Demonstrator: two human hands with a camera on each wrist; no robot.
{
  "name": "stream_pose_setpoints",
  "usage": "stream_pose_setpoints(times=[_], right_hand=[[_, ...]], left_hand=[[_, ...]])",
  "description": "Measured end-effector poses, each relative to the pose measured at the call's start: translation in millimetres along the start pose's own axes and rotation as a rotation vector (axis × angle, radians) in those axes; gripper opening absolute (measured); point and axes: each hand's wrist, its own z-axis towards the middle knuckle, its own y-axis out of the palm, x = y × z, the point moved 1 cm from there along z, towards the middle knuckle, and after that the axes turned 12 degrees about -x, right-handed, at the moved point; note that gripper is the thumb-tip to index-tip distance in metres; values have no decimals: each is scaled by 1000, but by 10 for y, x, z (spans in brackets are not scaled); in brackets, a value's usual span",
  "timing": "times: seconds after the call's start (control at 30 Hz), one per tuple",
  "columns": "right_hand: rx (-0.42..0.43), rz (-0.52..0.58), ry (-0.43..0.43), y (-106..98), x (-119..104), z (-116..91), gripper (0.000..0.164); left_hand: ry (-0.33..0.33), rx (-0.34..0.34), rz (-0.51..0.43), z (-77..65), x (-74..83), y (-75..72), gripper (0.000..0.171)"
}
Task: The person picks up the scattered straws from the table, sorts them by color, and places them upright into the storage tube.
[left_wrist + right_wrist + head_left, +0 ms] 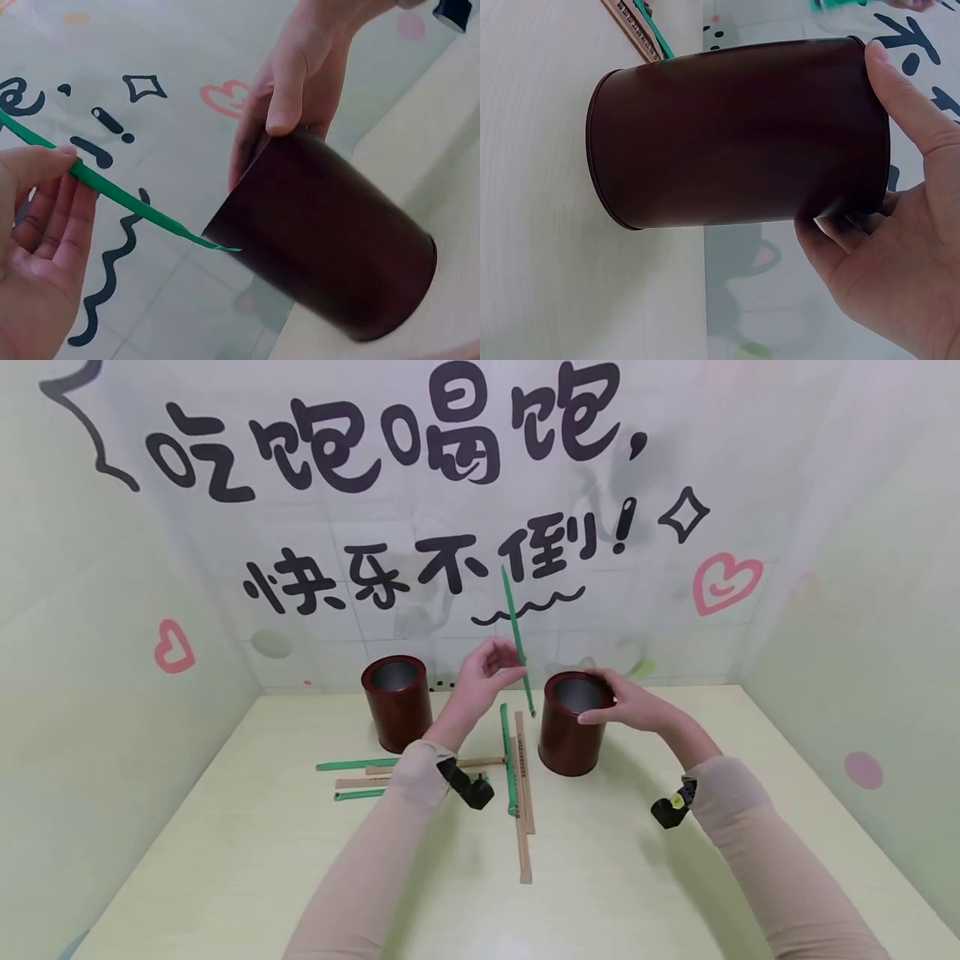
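My left hand (pixel 483 681) pinches a long, slim green strip (pixel 513 618) between thumb and fingers. In the left wrist view this strip (pixel 131 201) has a flat, thin lower end, seen against the side of the canister (pixel 322 240). It stands tilted in the air, its lower end just left of the right-hand dark red canister (pixel 572 745). That canister is upright, with an open top. My right hand (pixel 633 703) holds its rim from the right, the thumb at the front and the other fingers around the back.
Another dark red canister (pixel 401 718) stands open at the back left. Between the two canisters, several tan strips (pixel 523 852) and a green strip (pixel 507 752) lie lengthwise. More green (pixel 348 765) and tan strips (pixel 356 783) lie crosswise, partly behind my left sleeve. A printed wall (pixel 450 635) closes the back.
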Motion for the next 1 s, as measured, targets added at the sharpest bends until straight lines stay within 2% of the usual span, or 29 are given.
stream_pose_setpoints(times=[0.1, 0.23, 0.3, 0.37, 0.53, 0.7, 0.83, 1.0], right_hand=[[-4, -1, -6, 4, -9, 4, 78], [0, 2, -10, 16, -4, 9, 77], [0, 0, -15, 24, 4, 8, 78], [-3, 3, -12, 30, 14, 7, 78], [-13, 15, -8, 18, 15, 3, 79], [-11, 16, 7, 0, -4, -5, 82], [-9, 19, 18, -28, -10, -13, 83], [-11, 29, 15, 6, 4, -5, 82]], left_hand=[[30, 35, -57, 95, -29, 100, 22], [21, 117, -179, 198, -73, 215, 22], [11, 150, -189, 235, -93, 257, 22], [-13, 145, -131, 253, -111, 292, 21], [-117, 37, 41, 218, -183, 314, 35], [-208, 11, 76, 97, -246, 160, 39], [-286, 20, 107, 6, -299, 25, 36], [-389, 37, 135, -131, -437, -65, 35]])
